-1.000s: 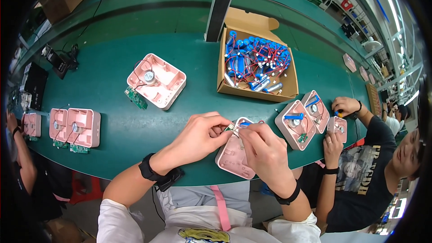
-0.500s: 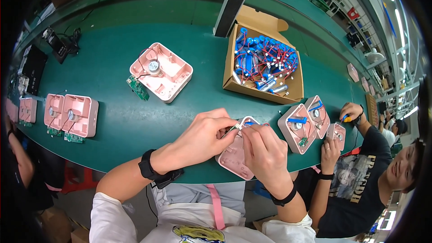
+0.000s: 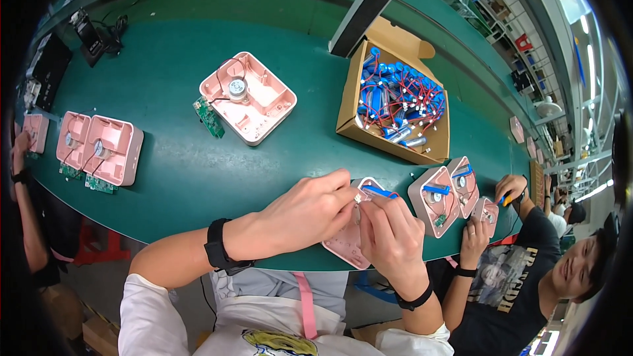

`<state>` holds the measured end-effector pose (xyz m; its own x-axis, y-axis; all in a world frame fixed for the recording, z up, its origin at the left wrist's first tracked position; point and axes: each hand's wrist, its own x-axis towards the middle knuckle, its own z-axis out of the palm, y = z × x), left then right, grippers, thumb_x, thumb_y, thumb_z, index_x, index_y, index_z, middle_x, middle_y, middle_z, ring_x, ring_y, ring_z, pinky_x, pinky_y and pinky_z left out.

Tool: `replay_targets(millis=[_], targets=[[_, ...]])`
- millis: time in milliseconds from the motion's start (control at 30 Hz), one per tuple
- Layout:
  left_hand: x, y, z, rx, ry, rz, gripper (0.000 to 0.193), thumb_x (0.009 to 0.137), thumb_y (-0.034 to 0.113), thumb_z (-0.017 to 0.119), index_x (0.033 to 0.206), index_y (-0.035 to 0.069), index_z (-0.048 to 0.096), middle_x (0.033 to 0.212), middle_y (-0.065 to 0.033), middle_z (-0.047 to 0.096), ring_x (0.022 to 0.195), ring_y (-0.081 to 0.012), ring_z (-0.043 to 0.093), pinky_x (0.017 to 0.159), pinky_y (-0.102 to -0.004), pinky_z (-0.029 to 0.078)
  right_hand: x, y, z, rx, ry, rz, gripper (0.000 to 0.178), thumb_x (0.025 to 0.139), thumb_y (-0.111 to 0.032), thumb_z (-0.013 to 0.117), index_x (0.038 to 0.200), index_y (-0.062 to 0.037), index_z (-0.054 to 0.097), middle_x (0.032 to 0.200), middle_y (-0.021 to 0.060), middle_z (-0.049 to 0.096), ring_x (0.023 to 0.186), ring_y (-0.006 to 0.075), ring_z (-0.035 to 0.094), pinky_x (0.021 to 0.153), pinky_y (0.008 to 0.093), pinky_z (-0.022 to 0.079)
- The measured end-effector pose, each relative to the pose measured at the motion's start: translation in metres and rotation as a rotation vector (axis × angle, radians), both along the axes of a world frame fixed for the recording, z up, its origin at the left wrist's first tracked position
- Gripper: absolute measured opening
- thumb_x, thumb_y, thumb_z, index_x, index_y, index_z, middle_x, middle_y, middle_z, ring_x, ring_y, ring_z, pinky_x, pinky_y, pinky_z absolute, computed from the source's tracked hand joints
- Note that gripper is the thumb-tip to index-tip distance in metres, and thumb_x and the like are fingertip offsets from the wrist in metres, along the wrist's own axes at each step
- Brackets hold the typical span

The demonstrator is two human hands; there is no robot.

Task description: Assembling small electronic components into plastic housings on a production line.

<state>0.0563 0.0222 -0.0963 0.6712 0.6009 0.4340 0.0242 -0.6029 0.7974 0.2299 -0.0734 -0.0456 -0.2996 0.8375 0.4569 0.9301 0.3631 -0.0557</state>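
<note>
Near the table's front edge lies an open pink plastic housing [image 3: 344, 248], partly covered by my hands. Across its far end rests a blue cylindrical battery [image 3: 378, 192] with a red wire. My left hand [image 3: 310, 211] is closed in a pinch at the housing's upper left, on a small circuit board mostly hidden by the fingers. A white connector [image 3: 358, 198] shows between both hands' fingertips. My right hand [image 3: 395, 234] is closed too, its fingertips pinching the battery lead, whose end they hide. The two hands' fingertips nearly meet above the housing.
A cardboard box [image 3: 395, 149] of blue batteries stands beyond my right hand. Pink housings with batteries [image 3: 432, 214] sit to the right, beside a co-worker's hands [image 3: 475, 244]. Another housing [image 3: 264, 122] with a dangling board lies ahead; more housings [image 3: 122, 155] stand left.
My view has shifted slightly. Both hands remain pinched together over the housing; the left has turned, hiding more of the board. The battery shows more plainly. At far left another person's hand has reached a housing.
</note>
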Motion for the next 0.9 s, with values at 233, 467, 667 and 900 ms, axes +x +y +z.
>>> replay_targets(millis=[233, 467, 667, 900], targets=[[-0.001, 0.0, 0.007, 0.035, 0.022, -0.026, 0.012, 0.09, 0.002, 0.068, 0.082, -0.006, 0.063, 0.09, -0.0194, 0.058, 0.075, -0.0407, 0.066, 0.068, -0.0491, 0.056, -0.006, 0.002, -0.005, 0.022, 0.076, -0.026, 0.021, 0.079, 0.011, 0.075, 0.097, 0.002, 0.069, 0.093, 0.0114, 0.068, 0.076, 0.0276, 0.068, 0.059, 0.0356, 0.052], [0.001, 0.001, 0.001, 0.033, -0.004, 0.013, 0.018, 0.086, 0.003, 0.074, 0.101, -0.006, 0.069, 0.089, -0.0153, 0.06, 0.07, -0.0321, 0.066, 0.06, -0.0404, 0.054, -0.013, 0.007, -0.013, 0.036, 0.121, -0.08, 0.02, 0.081, 0.012, 0.072, 0.099, 0.0041, 0.069, 0.094, 0.0142, 0.069, 0.078, 0.0315, 0.068, 0.065, 0.0377, 0.055], [-0.006, 0.009, 0.012, -0.261, -0.008, -0.047, 0.019, 0.089, 0.002, 0.07, 0.105, -0.007, 0.071, 0.077, -0.0122, 0.066, 0.06, -0.0236, 0.066, 0.059, -0.0345, 0.053, -0.015, -0.009, 0.002, -0.124, 0.217, -0.109, 0.036, 0.082, 0.007, 0.075, 0.117, 0.0061, 0.069, 0.114, 0.0183, 0.071, 0.097, 0.0378, 0.07, 0.084, 0.0414, 0.058], [-0.013, 0.019, 0.041, -0.476, 0.188, -0.358, 0.017, 0.093, 0.009, 0.066, 0.105, -0.004, 0.068, 0.074, -0.0164, 0.074, 0.065, -0.0299, 0.073, 0.06, -0.0421, 0.054, -0.051, -0.061, 0.009, -0.26, 0.356, -0.254, 0.073, 0.08, -0.011, 0.086, 0.145, 0.0055, 0.056, 0.149, 0.0241, 0.057, 0.135, 0.0434, 0.056, 0.116, 0.0551, 0.042]])
